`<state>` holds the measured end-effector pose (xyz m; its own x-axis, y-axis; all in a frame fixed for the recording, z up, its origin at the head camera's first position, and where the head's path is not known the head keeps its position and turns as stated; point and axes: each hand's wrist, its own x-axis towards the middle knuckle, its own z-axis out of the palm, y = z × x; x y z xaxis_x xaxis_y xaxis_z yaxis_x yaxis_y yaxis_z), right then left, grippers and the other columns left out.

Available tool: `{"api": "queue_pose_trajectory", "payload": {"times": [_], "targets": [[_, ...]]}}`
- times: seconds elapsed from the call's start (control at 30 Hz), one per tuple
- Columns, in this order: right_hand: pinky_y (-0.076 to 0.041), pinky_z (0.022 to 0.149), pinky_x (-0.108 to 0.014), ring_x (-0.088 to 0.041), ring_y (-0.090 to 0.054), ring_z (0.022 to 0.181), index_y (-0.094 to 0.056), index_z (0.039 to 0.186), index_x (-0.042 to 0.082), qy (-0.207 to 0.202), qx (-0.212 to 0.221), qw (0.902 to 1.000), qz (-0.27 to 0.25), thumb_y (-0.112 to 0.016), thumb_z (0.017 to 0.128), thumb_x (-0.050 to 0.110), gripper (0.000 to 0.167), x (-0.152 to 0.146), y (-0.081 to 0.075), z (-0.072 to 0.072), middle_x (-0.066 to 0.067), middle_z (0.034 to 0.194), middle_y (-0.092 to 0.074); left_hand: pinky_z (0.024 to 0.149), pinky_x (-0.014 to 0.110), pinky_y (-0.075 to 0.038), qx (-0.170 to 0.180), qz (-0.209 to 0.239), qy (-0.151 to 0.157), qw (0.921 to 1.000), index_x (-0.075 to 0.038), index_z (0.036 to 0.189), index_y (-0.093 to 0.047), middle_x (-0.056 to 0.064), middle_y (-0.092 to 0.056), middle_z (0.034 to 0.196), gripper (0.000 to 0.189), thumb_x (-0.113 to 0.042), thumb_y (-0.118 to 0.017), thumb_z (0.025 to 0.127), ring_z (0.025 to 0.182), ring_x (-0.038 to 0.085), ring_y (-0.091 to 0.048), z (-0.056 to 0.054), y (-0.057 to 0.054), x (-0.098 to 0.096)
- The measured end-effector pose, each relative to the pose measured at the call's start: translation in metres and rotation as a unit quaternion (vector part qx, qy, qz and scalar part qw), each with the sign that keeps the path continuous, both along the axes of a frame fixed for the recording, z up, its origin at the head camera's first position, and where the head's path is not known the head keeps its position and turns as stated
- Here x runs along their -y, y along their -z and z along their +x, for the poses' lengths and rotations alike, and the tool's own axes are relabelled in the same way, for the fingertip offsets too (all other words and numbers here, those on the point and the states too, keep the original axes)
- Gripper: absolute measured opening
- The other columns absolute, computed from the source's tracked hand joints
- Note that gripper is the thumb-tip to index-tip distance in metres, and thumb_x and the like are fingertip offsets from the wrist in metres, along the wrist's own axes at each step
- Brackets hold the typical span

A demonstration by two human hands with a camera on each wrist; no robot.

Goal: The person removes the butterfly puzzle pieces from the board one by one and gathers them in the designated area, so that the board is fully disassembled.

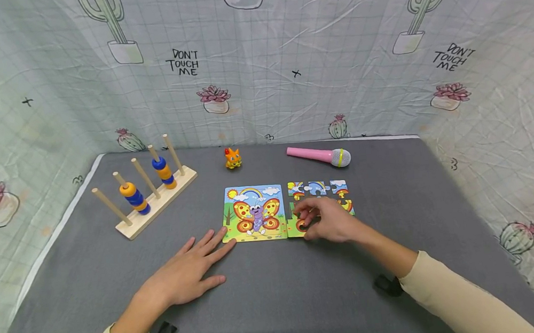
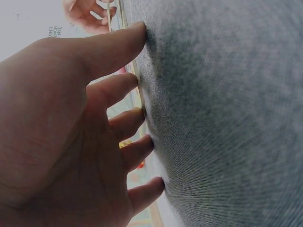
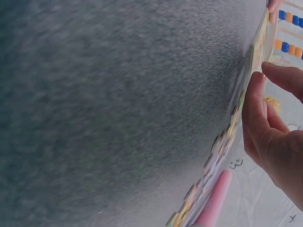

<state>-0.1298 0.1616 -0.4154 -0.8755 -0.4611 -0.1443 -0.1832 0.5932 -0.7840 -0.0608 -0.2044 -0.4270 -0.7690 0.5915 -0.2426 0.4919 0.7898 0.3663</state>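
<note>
My left hand lies palm down with spread, nearly straight fingers. Its fingertips touch the lower left corner of a butterfly picture board. In the left wrist view, the thumb and fingertips meet the grey cloth. Just right of the board, my right hand is bent over a jigsaw piece with a red spiral, pinching it between thumb and fingers. The hand partly covers this piece and its neighbours. Behind it lie a rainbow piece and a cloud piece; a yellow wing piece shows beyond the knuckles.
A pink toy microphone lies behind the pieces. Farther left stands a small orange toy figure. At the left is a wooden peg rack with blue and orange beads on two pegs. Printed cloth walls surround the grey table.
</note>
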Motion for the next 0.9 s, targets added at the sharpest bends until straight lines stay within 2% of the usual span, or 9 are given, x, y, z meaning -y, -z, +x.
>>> {"api": "queue_pose_trajectory", "payload": {"times": [0.17,0.47,0.7,0.9], "targets": [[-0.056,0.082,-0.033,-0.022,-0.070,0.093,-0.070,0.123,0.002,-0.002,0.002,1.0000,0.003,-0.085,0.071,-0.005,0.054,-0.0045,0.0023,0.0016,-0.009,0.101,-0.070,0.123,0.071,-0.020,0.001,0.000,0.000,1.0000,-0.026,0.166,-0.031,0.008,-0.019,0.175,0.073,-0.045,-0.063,0.103,0.160,0.039,-0.019,-0.0004,-0.0003,-0.0002],[-0.056,0.081,-0.029,-0.020,-0.070,0.088,-0.073,0.116,0.001,-0.010,-0.024,0.9995,0.015,-0.086,0.068,-0.006,0.051,-0.0087,0.0070,0.0015,-0.008,0.095,-0.072,0.123,0.071,-0.020,0.002,-0.001,-0.001,1.0000,-0.025,0.166,-0.032,0.008,-0.019,0.175,0.073,-0.045,-0.063,0.103,0.160,0.039,-0.019,-0.0004,-0.0026,-0.0005],[-0.054,0.079,-0.026,-0.019,-0.066,0.088,-0.073,0.117,0.002,-0.013,-0.021,0.9992,0.031,-0.087,0.070,-0.003,0.049,-0.0069,0.0072,0.0020,-0.006,0.095,-0.070,0.123,0.070,-0.019,0.003,0.000,-0.003,1.0000,-0.025,0.166,-0.032,0.008,-0.019,0.175,0.073,-0.045,-0.063,0.103,0.160,0.039,-0.019,0.0006,-0.0027,-0.0001],[-0.054,0.079,-0.028,-0.019,-0.064,0.088,-0.073,0.117,0.005,-0.011,-0.022,0.9982,0.055,-0.089,0.072,-0.001,0.048,-0.0053,0.0061,0.0037,-0.004,0.095,-0.069,0.123,0.070,-0.019,0.001,-0.002,-0.004,1.0000,-0.026,0.166,-0.032,0.008,-0.020,0.175,0.073,-0.045,-0.063,0.103,0.160,0.039,-0.020,0.0007,-0.0023,-0.0003]]}}
